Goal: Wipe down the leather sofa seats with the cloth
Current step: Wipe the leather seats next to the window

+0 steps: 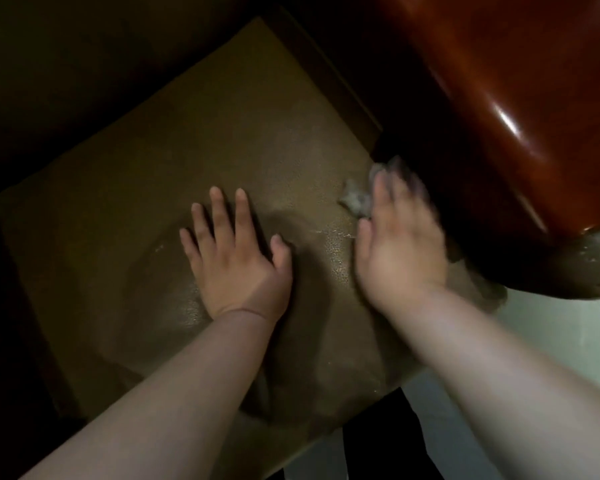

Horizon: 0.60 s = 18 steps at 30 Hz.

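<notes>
My left hand [234,258] lies flat on the seat [125,188], fingers spread and straight, holding nothing; it only braces me, and the leather dimples under the palm. At its 3 o'clock, just beside it, my right hand [397,244] presses the cloth [355,199] onto the seat. The hand is blurred, so I cannot tell whether the fingers are curled round the cloth or merely lie over it. The cloth peeks out pale and crumpled at the hand's 11 o'clock, near the seat's right edge and close under the armrest [492,98], the glossy red-brown mass at 1 o'clock.

As I judge it, the danger is at that edge. If I sweep on toward 3 o'clock, my knuckles may knock the armrest, or the cloth may slip into the dark gap below it. Should my grip be loose, the cloth could bunch up and my bare palm would smear the leather instead. My braced left hand also covers a patch that may go unwiped.

Most of the cloth is hidden beneath my hand. The sofa's back, at 11 o'clock, is lost in darkness, and the armrest runs out of the picture.
</notes>
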Motion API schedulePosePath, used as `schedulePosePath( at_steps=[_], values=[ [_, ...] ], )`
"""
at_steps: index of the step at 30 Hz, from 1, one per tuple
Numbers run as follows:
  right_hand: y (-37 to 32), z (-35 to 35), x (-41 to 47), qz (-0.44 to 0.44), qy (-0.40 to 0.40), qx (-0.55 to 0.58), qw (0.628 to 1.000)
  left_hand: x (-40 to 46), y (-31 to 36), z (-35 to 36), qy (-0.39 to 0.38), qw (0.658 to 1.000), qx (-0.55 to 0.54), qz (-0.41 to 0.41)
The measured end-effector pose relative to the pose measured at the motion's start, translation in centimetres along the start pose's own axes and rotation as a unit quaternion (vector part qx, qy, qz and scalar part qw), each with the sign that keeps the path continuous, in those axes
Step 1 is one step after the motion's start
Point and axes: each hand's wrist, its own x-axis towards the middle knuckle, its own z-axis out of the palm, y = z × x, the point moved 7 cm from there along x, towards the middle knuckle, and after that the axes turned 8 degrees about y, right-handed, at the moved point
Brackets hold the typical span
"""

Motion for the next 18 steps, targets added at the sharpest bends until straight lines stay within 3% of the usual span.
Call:
schedulePosePath(
  at_steps=[3, 5, 6, 7, 10, 12, 13, 14, 16, 18],
  values=[
    [-4.7, 0.2, -6.4, -0.174, -0.042, 0.049, 0.983, 0.0, 0.1, -0.1, -0.004, 1.0, 0.001, 0.0],
    [-3.5, -0.2, -7.8, -0.294, -0.07, 0.054, 0.952, 0.1, 0.2, -0.3, -0.001, 1.0, -0.003, 0.006],
    [-1.6, -0.3, -7.1, -0.299, -0.065, 0.041, 0.951, 0.0, 0.2, -0.4, 0.003, 1.0, -0.002, 0.01],
    [0.9, -0.5, -6.0, -0.257, -0.056, 0.028, 0.964, 0.0, 0.2, -0.4, 0.006, 1.0, 0.0, 0.011],
    [5.9, -1.8, -4.6, 0.005, 0.004, 0.004, 1.0, -0.2, 0.4, -0.4, 0.005, 1.0, -0.004, 0.018],
    [3.2, -1.4, -7.2, 0.126, 0.06, -0.013, 0.99, -0.1, 0.5, -0.5, 0.001, 1.0, 0.002, 0.022],
    [0.7, -0.6, -9.3, 0.13, 0.056, -0.006, 0.99, -0.2, 0.5, -0.7, -0.008, 1.0, 0.008, 0.027],
    [-2.2, 0.2, -11.3, 0.086, 0.032, 0.008, 0.996, -0.3, 0.6, -0.9, -0.015, 0.999, 0.008, 0.036],
    [-6.1, 0.8, -14.4, -0.085, -0.041, 0.022, 0.995, -0.4, 0.5, -1.4, -0.033, 0.997, 0.009, 0.072],
    [-4.7, -0.2, -14.4, -0.218, -0.068, 0.014, 0.974, -0.8, -0.4, -1.7, -0.051, 0.989, 0.016, 0.141]
  ],
)
